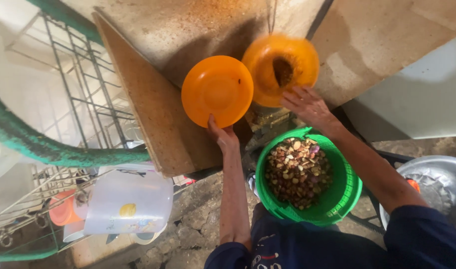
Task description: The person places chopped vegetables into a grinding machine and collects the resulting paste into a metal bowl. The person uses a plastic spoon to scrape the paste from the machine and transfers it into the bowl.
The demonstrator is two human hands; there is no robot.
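Observation:
My left hand (223, 135) grips the lower rim of an orange plastic plate (217, 89), held up with its face toward me. My right hand (307, 105) holds a second orange plate (280, 67), blurred and tilted, with a dark smear of food scraps on it. Right below both hands stands a green plastic basket (347, 192) holding brown and purple food scraps (297, 172). My dark blue sleeves show at the bottom of the view.
A wooden board (153, 109) leans at the left of the plates. A wire rack (73, 94) with a translucent jug (128, 201) and an orange cup (62, 211) stands at the left. A metal basin (437, 182) sits at the right. The floor is rough concrete.

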